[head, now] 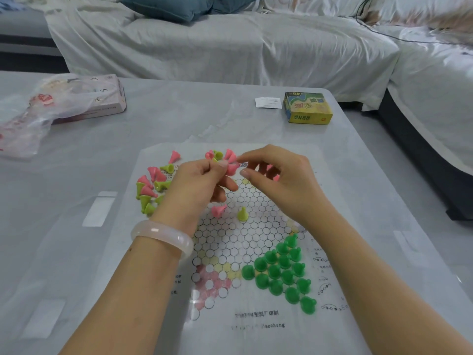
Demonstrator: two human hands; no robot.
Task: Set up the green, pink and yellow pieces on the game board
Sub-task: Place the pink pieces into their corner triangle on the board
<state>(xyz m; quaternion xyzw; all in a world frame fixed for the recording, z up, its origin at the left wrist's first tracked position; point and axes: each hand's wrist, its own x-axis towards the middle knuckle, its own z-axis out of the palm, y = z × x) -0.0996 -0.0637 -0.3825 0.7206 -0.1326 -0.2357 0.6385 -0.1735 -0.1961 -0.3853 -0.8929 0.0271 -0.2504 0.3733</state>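
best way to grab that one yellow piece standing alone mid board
Pinch the narrow rounded top of the yellow piece from straight above. It stands upright on its wide base, clear of the tipped pink piece beside it, so the tip is free on all sides.

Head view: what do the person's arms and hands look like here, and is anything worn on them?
Both forearms are bare, with no sleeves in view. The left hand has a smooth, pale, milky-white bangle round its wrist. The right hand and its wrist carry nothing that shows: no ring, watch or glove. The nails on the fingers look short and unpainted.
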